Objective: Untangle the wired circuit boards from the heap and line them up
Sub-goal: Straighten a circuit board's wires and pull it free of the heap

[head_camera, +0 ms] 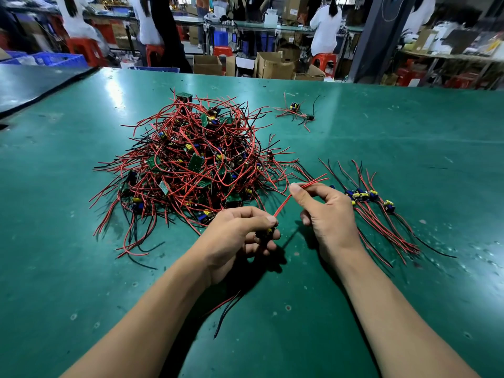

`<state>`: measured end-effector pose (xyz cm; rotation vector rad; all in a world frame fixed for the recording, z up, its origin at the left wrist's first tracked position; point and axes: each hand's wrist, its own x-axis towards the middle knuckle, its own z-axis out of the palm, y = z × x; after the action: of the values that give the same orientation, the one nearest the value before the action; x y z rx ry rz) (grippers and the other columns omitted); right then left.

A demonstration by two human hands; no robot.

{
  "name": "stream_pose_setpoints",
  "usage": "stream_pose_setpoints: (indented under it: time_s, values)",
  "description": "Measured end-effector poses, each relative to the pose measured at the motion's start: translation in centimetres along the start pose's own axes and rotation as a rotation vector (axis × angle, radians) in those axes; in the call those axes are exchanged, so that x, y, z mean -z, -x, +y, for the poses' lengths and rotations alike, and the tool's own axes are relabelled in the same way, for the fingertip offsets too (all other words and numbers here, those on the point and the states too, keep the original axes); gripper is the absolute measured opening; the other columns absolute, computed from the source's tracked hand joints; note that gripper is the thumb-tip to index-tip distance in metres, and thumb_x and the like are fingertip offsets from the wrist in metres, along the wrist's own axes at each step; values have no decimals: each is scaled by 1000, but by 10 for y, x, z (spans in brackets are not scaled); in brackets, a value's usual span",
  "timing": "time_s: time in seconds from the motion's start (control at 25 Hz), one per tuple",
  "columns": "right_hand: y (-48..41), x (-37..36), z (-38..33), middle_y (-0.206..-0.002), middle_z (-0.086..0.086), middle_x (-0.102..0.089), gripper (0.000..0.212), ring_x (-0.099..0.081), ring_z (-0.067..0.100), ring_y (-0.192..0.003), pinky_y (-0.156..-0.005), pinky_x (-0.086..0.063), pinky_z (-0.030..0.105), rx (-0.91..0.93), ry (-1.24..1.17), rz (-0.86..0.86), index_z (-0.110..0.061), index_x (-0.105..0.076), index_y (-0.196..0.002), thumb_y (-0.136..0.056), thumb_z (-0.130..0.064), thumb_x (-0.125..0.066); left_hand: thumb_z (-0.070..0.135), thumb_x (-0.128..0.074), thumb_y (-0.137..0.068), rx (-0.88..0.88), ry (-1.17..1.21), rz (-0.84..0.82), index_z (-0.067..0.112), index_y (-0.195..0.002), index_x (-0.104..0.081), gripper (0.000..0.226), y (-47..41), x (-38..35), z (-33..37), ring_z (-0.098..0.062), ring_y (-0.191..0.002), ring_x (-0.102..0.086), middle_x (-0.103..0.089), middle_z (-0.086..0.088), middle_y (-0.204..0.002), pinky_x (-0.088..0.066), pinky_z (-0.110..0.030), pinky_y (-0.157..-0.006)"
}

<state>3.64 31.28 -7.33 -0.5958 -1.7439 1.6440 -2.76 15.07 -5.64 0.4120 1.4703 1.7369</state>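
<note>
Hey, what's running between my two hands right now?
In the head view, one red wire runs straight from the small board held in the left hand to the right hand, which pinches it.

The left grip (240, 233) curls so closely round a circuit board (268, 231) that only a sliver of yellow and black shows between the fingers, and its shape cannot be told. The right grip (324, 214) pinches a red wire (282, 204) with its back to the camera, its lower fingertips hidden. It also covers the left end of the row of boards (365, 196) behind it. In the heap (191, 165), boards lie buried under wires and cannot be counted. A far cluster (296, 111) is too small to tell board from board. Both forearms and the desk (409, 137) are cut off by the picture's edges. People (326, 28) behind are blurred, some cropped at the top.
</note>
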Motion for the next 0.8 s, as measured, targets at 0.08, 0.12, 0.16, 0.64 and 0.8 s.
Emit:
stream_pose_setpoints:
  time_s: [0.08, 0.12, 0.16, 0.64, 0.8]
  values:
    - [-3, 1, 3, -47, -8, -52, 17, -35, 5, -32, -37, -24, 13, 12, -7, 53, -15, -73, -82, -85, -31, -78, 5, -65, -88, -1, -13, -8, 7, -80, -66, 8, 1, 0, 0, -18, -54, -62, -69, -13, -72, -51, -23, -52]
    - [-4, 1, 4, -52, -7, -56, 16, -37, 6, -34, -37, -25, 14, 26, -25, 76, -16, -73, -81, -85, -30, -78, 5, -65, -89, -3, -18, -12, 7, -80, -66, 9, 1, 0, 0, -18, -54, -62, -69, -13, -72, -51, -23, -52]
    - [-5, 1, 5, -60, -8, -62, 12, -41, 7, -36, -37, -28, 15, 45, -45, 98, -16, -74, -81, -86, -27, -78, 5, -65, -89, -4, -24, -18, 8, -79, -66, 10, 1, -1, 0, -18, -54, -62, -69, -13, -71, -51, -23, -52]
    - [-11, 2, -1, -57, -4, -45, 28, -31, 7, -33, -37, -25, 19, -146, -327, 87, -11, -60, -72, -98, -22, -63, 4, -66, -88, -29, -59, -7, 6, -78, -66, 10, 1, -1, -1, -18, -53, -61, -69, -13, -70, -49, -24, -52]
    - [-13, 15, -13, -52, -6, -32, 34, -23, 3, -30, -33, -21, 17, -452, -530, -105, -13, -52, -67, -99, -25, -55, 2, -66, -87, -83, -119, 48, 6, -73, -66, 14, 2, -4, -3, -19, -51, -61, -67, -13, -67, -46, -20, -47]
